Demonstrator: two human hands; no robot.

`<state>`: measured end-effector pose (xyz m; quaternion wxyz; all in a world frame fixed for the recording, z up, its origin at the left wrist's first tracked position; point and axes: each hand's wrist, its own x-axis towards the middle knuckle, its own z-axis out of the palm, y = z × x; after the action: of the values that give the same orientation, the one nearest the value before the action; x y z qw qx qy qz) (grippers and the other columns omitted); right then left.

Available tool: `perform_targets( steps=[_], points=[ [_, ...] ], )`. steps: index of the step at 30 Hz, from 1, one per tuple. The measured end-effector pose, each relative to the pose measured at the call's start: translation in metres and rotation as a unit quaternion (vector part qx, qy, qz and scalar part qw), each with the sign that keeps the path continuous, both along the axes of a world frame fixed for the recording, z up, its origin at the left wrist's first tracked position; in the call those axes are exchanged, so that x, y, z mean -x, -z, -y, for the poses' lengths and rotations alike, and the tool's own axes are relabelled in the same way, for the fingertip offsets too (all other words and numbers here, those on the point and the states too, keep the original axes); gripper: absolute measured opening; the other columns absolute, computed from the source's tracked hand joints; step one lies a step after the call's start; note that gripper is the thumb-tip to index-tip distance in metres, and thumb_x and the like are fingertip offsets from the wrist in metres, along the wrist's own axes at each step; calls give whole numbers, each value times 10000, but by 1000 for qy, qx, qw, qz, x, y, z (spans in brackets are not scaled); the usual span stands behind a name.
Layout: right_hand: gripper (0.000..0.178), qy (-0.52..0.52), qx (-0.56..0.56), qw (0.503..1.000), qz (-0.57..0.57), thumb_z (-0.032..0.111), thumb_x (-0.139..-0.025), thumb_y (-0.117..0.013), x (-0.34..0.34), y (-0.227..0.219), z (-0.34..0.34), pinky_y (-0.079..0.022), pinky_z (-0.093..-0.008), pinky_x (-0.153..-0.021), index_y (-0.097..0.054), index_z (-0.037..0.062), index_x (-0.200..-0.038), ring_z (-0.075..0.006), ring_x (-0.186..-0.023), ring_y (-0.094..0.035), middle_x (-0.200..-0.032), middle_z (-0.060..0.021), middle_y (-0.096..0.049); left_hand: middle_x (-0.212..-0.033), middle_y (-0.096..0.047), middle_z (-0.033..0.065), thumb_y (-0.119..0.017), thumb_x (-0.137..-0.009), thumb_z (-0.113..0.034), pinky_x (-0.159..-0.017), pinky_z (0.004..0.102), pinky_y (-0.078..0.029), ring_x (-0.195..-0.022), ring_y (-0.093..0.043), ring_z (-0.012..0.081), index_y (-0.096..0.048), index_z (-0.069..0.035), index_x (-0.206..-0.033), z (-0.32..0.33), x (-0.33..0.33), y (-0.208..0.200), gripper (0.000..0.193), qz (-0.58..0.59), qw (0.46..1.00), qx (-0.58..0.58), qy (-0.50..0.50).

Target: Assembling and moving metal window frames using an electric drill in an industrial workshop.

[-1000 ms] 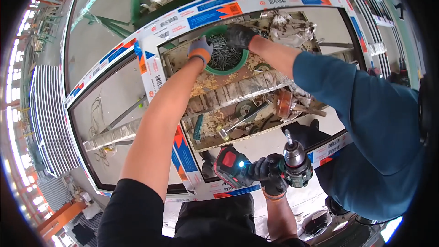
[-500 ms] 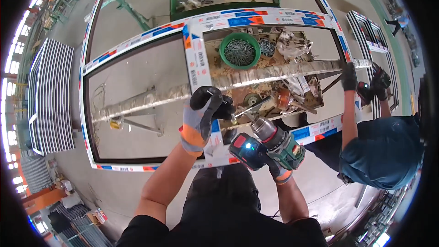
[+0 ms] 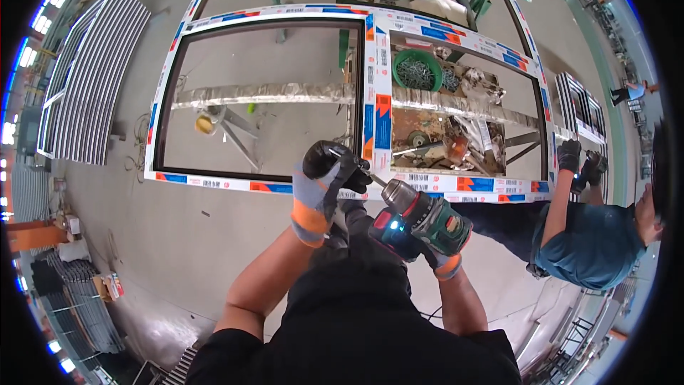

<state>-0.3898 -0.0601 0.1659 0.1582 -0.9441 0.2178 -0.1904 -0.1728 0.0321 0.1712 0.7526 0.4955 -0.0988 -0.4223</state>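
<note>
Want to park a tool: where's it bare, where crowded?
Mostly bare: floor between the stacked silver frames and left forearm. The left opening of the white frame looks passable beyond the wrapped beam. Crowded: the right opening, over the green bowl and plastic wrap; and the frame's near edge, behind left hand and drill.

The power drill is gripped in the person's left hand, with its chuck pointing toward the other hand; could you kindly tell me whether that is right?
Not quite: the head view shows the power drill gripped in the right hand, its chuck pointing toward the left hand.
</note>
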Motion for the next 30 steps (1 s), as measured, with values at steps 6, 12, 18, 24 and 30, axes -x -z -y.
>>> perform_targets(
  steps=[6, 12, 18, 24, 30],
  points=[
    [379, -58, -210, 967, 132, 123, -812, -728, 34, 18, -18, -520, -345, -864, -637, 91, -1179, -245, -1019, -651, -1138, -72, -667, -810, -672, 134, -604, -934, -110, -573, 299, -553, -672, -677, 205, -568, -13, -943, -34, 6, 12, 103, -2, 997, 32, 70],
    [301, -70, -194, 967, 148, 161, -803, -725, 43, 8, -22, -536, -354, -851, -683, 104, -1095, -253, -983, -675, -1075, -72, -690, -789, -667, 117, -608, -913, -55, -586, 294, -543, -652, -664, 192, -604, 25, -917, -51, 5, 14, 80, 0, 990, 4, 144],
    [485, -123, -313, 941, 37, 143, -714, -823, 42, -18, 13, -523, -306, -885, -648, 61, -1159, -177, -988, -672, -1117, -83, -689, -780, -680, 83, -624, -833, 10, -631, 271, -517, -688, -634, 133, -674, 33, -889, -78, -6, 47, 79, 232, 920, -78, 307],
    [725, 53, -231, 957, -164, 323, -634, -854, 1, -35, 86, -520, -368, -892, -560, 18, -1223, -275, -994, -668, -1058, -165, -687, -747, -663, 60, -570, -845, 62, -623, 257, -512, -666, -609, 107, -657, 51, -919, -50, 25, 73, 115, 267, 903, -116, 317],
    [586, 16, -46, 929, -366, 449, -754, -717, -64, -37, 189, -517, -437, -834, -574, 1, -1104, -382, -963, -649, -1016, -204, -676, -717, -685, 59, -624, -904, -143, -632, 279, -504, -653, -630, 112, -667, 4, -886, 46, 52, 118, 154, 404, 852, -204, 263]
  ],
)
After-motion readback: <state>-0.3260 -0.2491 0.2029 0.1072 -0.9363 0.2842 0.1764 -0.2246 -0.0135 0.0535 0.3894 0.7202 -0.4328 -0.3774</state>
